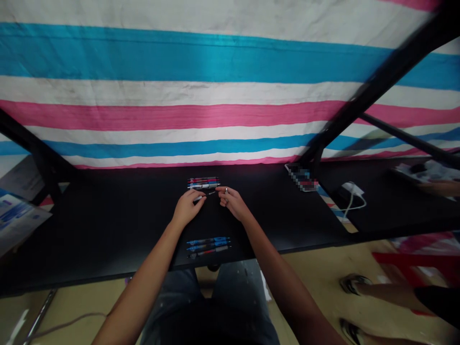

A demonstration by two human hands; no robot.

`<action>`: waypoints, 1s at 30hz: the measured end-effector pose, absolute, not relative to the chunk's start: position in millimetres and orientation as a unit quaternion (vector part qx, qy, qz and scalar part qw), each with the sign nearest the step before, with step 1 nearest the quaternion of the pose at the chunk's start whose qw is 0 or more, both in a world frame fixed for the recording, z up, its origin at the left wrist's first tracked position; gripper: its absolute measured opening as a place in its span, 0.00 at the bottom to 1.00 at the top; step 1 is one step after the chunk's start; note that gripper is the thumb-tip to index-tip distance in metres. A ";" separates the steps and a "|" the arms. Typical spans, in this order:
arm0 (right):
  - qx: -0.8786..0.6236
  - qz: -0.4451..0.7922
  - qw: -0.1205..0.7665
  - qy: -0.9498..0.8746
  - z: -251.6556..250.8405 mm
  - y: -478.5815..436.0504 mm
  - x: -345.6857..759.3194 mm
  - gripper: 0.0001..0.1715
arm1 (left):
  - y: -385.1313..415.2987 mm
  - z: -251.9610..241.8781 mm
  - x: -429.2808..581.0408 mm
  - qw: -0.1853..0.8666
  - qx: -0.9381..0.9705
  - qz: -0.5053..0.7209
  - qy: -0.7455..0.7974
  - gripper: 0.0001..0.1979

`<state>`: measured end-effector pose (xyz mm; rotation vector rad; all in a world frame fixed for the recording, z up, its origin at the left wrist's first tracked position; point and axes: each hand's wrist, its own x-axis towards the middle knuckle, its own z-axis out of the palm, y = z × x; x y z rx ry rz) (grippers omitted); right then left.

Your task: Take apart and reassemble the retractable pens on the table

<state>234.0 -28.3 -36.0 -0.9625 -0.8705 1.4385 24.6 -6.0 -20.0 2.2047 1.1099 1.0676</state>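
Observation:
My left hand (pixel 189 206) rests over the black table with its fingers closed on a light pen part (pixel 199 198). Facing it, my right hand (pixel 232 200) has curled fingers around a small pale piece (pixel 226 191), too small to make out. Between the hands lies a short thin light piece (pixel 212 193). Just beyond them is a row of pens (pixel 203 180), red, blue and white. Nearer my body, several blue and dark pens (pixel 208 243) lie side by side.
Striped sheeting hangs behind the black table (pixel 118 225). A pixelated flat item (pixel 302 178) lies at the back right. Further right are a white cable (pixel 350 206) and another person's hand (pixel 440 188). A plastic packet (pixel 19 220) is at far left.

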 end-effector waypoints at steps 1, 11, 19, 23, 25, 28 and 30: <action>-0.410 0.615 0.566 -0.364 -36.7 -27.6 234.5 0.19 | -5.9 -19.4 24.4 0.222 0.797 0.387 0.406 0.08; -0.509 0.438 0.558 -0.488 -32.9 -30.0 242.7 0.18 | -5.9 -15.9 21.6 0.212 0.796 0.378 0.423 0.09; -0.474 0.486 0.568 -0.466 -32.9 -29.5 242.1 0.20 | -3.9 -17.4 20.7 0.218 0.787 0.388 0.428 0.10; -0.479 0.484 0.570 -0.460 -28.5 -30.4 241.1 0.17 | -4.1 -16.9 20.7 0.221 0.778 0.382 0.446 0.10; -0.484 0.483 0.569 -0.457 -27.3 -30.5 240.6 0.16 | -4.6 -15.8 20.7 0.226 0.777 0.377 0.451 0.09; -0.482 0.480 0.570 -0.460 -28.4 -29.8 240.1 0.17 | -4.8 -14.7 20.5 0.232 0.776 0.372 0.453 0.09; -0.479 0.480 0.571 -0.463 -30.9 -28.9 240.2 0.19 | -4.6 -14.7 20.2 0.230 0.777 0.370 0.455 0.09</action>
